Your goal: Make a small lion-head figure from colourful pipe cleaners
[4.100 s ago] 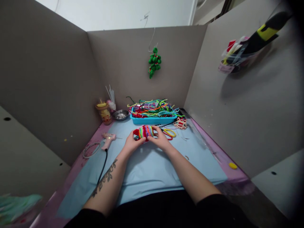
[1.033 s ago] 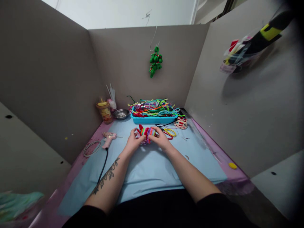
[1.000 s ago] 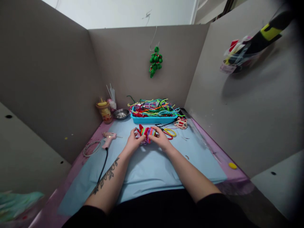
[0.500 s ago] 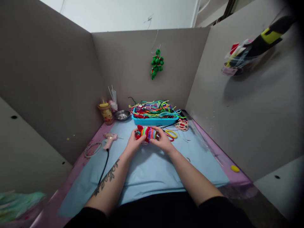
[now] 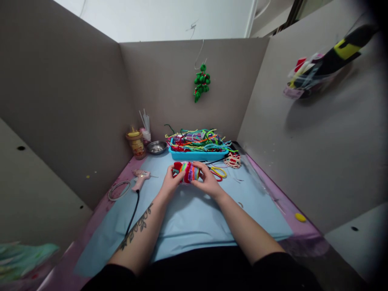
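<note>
Grey partitions (image 5: 163, 81) close in three sides of a table (image 5: 291, 212) with a purple cover. A light blue sheet (image 5: 188, 220) lies over most of it. At the back, a blue tray (image 5: 198, 155) is heaped with coloured fuzzy strands (image 5: 200, 140). The left hand (image 5: 171, 180) and right hand (image 5: 209, 182) grip opposite ends of a striped, many-coloured bundle (image 5: 190, 173), thumbs on the near side, over the sheet in front of the tray; the far fingers are partly hidden. A pink glue gun (image 5: 140, 178) lies to the left, and a metal bowl (image 5: 157, 148) stands beside the tray. Scissors (image 5: 222, 174) lie just beyond the right hand. Near the table's right edge is a yellow disc (image 5: 300, 217).
</note>
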The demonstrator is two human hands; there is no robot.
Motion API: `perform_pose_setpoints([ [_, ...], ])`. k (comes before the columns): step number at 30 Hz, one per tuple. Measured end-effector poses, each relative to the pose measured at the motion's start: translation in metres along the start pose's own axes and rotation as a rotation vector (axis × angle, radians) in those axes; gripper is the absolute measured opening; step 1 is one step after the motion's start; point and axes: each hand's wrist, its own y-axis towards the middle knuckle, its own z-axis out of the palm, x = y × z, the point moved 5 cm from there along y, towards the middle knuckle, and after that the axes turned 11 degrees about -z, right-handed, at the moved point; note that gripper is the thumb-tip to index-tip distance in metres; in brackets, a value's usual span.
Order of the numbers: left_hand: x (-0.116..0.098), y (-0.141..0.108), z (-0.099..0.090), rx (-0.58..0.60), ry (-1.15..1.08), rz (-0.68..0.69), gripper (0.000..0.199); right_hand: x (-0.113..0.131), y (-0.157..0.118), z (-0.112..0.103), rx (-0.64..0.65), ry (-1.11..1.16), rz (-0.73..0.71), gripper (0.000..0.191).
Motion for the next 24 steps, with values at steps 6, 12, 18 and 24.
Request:
perform_pose_setpoints([
  [6,0.002,0.001,-0.002,0.026,-0.032,-0.047,0.070,-0.005,0.001,0.001,-0.060,0.068,0.104,0.058],
  [12,0.000,0.005,0.002,0.193,-0.016,0.026,0.090,-0.021,-0.001,-0.001,-0.248,0.351,0.449,0.049],
  [18,-0.003,0.003,0.001,0.170,0.011,0.053,0.087,-0.023,-0.003,-0.001,-0.226,0.309,0.525,0.052],
  [24,-0.001,0.004,0.001,0.141,0.049,0.034,0.081,-0.030,-0.003,0.001,-0.196,0.240,0.419,0.059],
])
